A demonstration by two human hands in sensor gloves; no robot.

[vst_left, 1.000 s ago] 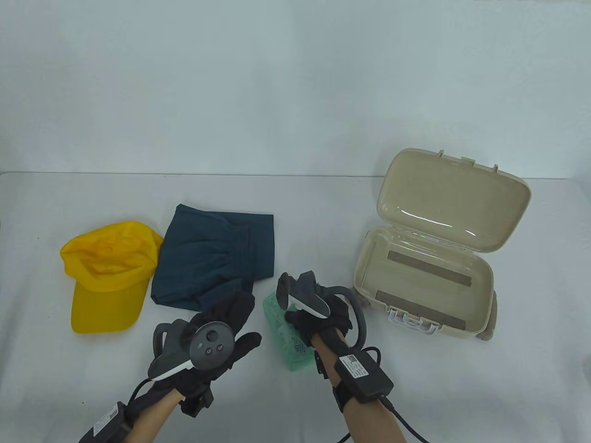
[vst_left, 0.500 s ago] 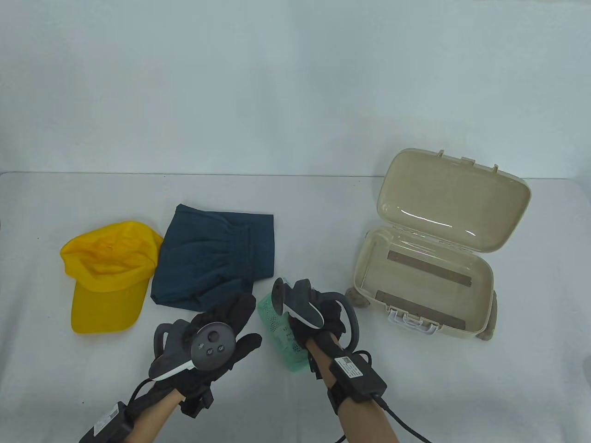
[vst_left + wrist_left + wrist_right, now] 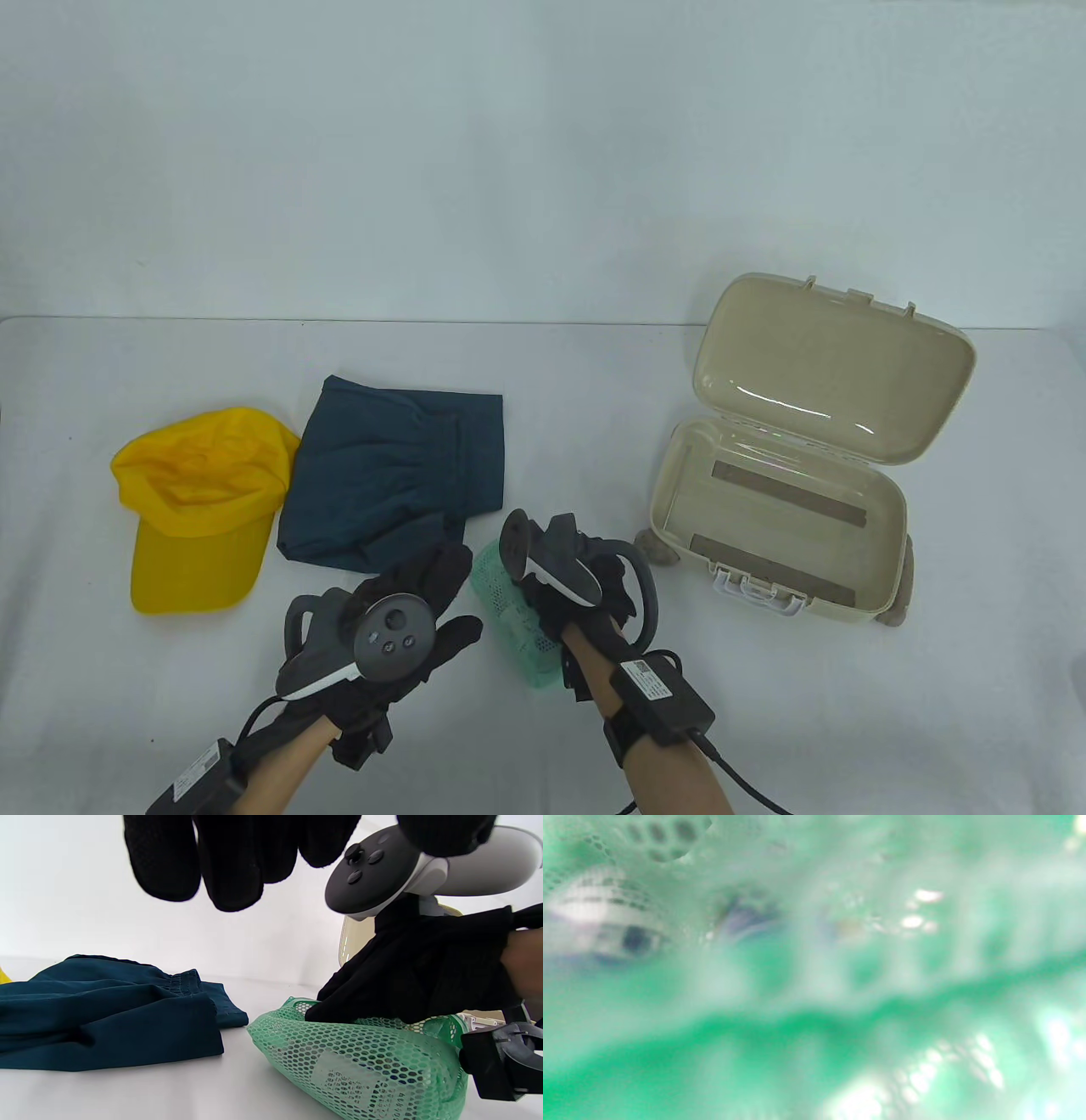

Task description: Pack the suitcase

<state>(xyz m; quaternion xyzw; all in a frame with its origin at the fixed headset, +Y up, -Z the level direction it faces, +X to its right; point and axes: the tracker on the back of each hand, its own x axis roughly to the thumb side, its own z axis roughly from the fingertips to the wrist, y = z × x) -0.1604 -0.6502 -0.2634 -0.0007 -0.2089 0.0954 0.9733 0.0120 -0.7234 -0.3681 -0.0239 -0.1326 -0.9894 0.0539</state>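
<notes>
Right hand (image 3: 585, 598) lies palm-down on the green mesh pouch (image 3: 509, 607), fingers closed over its top; the pouch rests on the white cloth-covered table (image 3: 543, 373) before a pale wall. Left hand (image 3: 407, 628) hovers beside it, fingers spread, holding nothing. Pouch contents are indistinct; the right wrist view is a green blur. Smooth beige plastic suitcase (image 3: 789, 501) stands open at right; folded navy fabric shorts (image 3: 399, 475) and yellow cap (image 3: 199, 505) lie left.
</notes>
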